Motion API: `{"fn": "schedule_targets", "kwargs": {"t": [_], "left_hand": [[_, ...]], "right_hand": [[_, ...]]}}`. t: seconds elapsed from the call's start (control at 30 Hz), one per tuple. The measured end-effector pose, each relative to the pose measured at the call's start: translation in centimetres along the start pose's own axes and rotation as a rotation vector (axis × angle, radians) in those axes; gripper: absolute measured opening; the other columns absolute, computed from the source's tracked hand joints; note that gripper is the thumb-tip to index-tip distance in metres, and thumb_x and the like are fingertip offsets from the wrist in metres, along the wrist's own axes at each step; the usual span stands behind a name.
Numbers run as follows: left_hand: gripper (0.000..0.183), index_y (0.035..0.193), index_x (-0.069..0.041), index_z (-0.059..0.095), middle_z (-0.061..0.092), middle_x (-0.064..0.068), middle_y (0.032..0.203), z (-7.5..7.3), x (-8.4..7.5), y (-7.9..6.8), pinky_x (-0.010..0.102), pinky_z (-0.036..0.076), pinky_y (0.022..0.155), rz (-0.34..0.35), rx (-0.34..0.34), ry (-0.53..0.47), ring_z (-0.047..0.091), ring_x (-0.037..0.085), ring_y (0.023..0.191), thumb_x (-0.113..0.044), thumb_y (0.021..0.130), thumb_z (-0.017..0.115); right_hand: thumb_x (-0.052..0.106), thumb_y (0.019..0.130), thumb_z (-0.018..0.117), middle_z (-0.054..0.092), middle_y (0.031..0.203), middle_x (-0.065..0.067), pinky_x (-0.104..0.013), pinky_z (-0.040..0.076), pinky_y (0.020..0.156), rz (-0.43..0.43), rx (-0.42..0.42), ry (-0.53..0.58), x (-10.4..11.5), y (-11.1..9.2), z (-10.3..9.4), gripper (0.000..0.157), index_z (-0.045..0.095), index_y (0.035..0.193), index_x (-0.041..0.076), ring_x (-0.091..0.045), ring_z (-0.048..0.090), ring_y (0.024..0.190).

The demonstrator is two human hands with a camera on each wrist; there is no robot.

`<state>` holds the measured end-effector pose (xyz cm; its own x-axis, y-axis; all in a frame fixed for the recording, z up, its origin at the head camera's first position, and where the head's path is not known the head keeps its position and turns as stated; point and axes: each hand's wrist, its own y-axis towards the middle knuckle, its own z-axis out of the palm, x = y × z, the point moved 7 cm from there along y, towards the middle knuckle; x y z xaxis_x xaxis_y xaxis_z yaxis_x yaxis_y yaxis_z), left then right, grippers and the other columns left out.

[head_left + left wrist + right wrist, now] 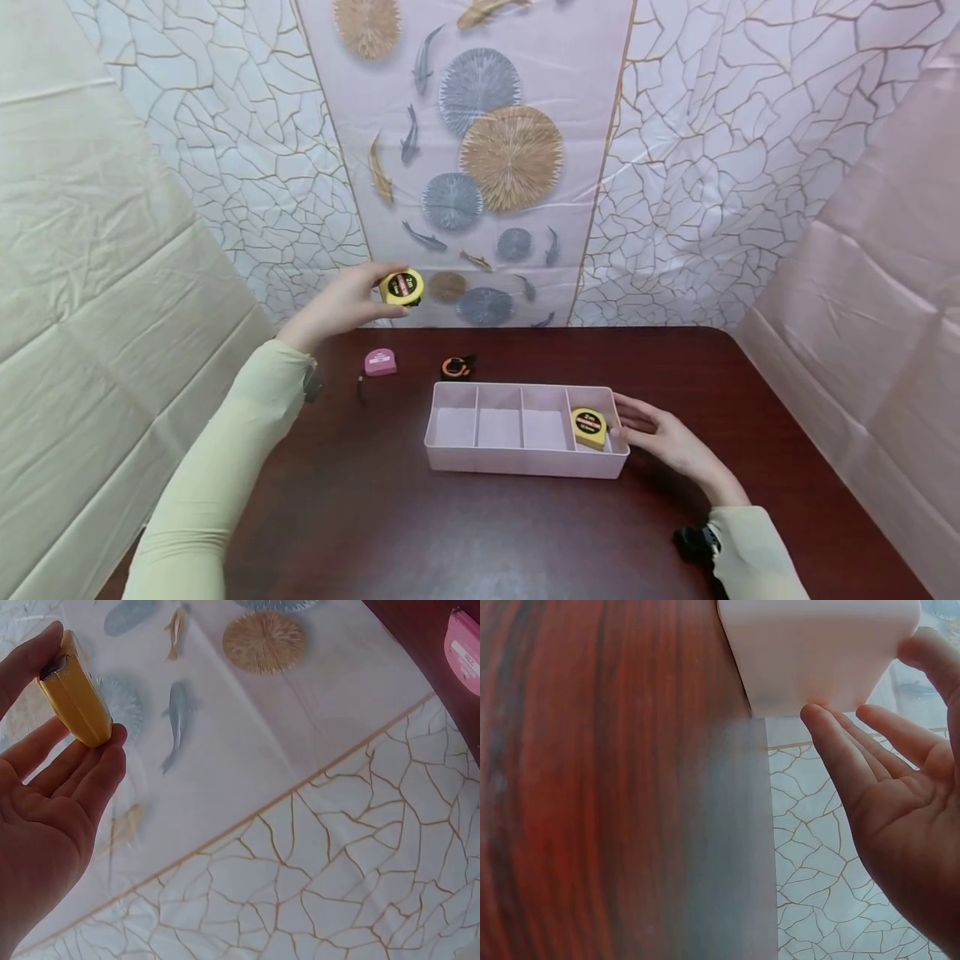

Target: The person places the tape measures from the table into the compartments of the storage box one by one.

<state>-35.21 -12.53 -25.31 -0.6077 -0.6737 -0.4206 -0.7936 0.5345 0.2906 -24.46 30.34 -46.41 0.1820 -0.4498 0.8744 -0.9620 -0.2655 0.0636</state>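
Note:
In the head view, my left hand (348, 300) holds a yellow tape measure (402, 287) up in the air at the left, above the far edge of the table. The left wrist view shows this tape measure (76, 701) edge-on between thumb and fingertips. My right hand (671, 442) touches the right end of a pale pink divided box (525, 460), its fingers fairly straight. Seen from the right wrist, the fingertips rest against the box's end wall (817, 660). A second yellow tape measure (589, 427) lies in the rightmost compartment.
A pink tape measure (380, 362) with a dark strap lies on the dark red table (360, 517), left of the box. Just behind the box sits a black and orange tape measure (456, 368). Patterned cloth (675, 167) hangs behind the table.

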Motion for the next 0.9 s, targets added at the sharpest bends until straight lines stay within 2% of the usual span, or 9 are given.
{"fn": "schedule_targets", "kwargs": {"t": [0.13, 0.33, 0.67, 0.9], "left_hand": [[0.071, 0.143, 0.003, 0.053, 0.062, 0.018, 0.133, 0.4, -0.6, 0.5, 0.047, 0.043, 0.102, 0.034, 0.0, 0.025, 0.058, 0.03, 0.114, -0.02, 0.083, 0.083], [0.071, 0.145, 0.001, 0.052, 0.058, 0.017, 0.14, 1.1, -1.9, 1.5, 0.046, 0.039, 0.109, 0.045, 0.014, 0.022, 0.054, 0.032, 0.128, -0.022, 0.084, 0.082], [0.073, 0.147, -0.004, 0.051, 0.054, 0.014, 0.146, 1.9, -4.5, 3.5, 0.043, 0.035, 0.114, 0.109, 0.019, 0.01, 0.05, 0.03, 0.134, -0.024, 0.084, 0.083], [0.075, 0.147, -0.005, 0.051, 0.053, 0.012, 0.147, 2.6, -5.4, 4.4, 0.041, 0.035, 0.113, 0.108, 0.031, 0.006, 0.05, 0.028, 0.134, -0.027, 0.083, 0.084]], "right_hand": [[0.017, 0.096, 0.069, 0.046, 0.148, -0.027, -0.017, 0.047, 0.09, -0.017, 0.006, -0.007, 0.0, 0.2, 0.3, 0.065, 0.04, 0.152, -0.002, -0.046, 0.052, 0.128], [0.017, 0.097, 0.069, 0.046, 0.148, -0.028, -0.017, 0.047, 0.09, -0.019, 0.003, -0.011, 0.0, 0.3, 0.2, 0.065, 0.04, 0.152, -0.002, -0.047, 0.052, 0.128], [0.019, 0.097, 0.069, 0.044, 0.149, -0.028, -0.018, 0.047, 0.09, -0.011, 0.004, -0.015, 0.3, 0.0, -0.1, 0.066, 0.039, 0.152, -0.003, -0.047, 0.051, 0.128], [0.014, 0.097, 0.069, 0.045, 0.148, -0.03, -0.016, 0.046, 0.089, -0.028, 0.007, 0.01, 0.4, 0.1, 0.0, 0.065, 0.039, 0.151, -0.004, -0.048, 0.051, 0.128]]}}
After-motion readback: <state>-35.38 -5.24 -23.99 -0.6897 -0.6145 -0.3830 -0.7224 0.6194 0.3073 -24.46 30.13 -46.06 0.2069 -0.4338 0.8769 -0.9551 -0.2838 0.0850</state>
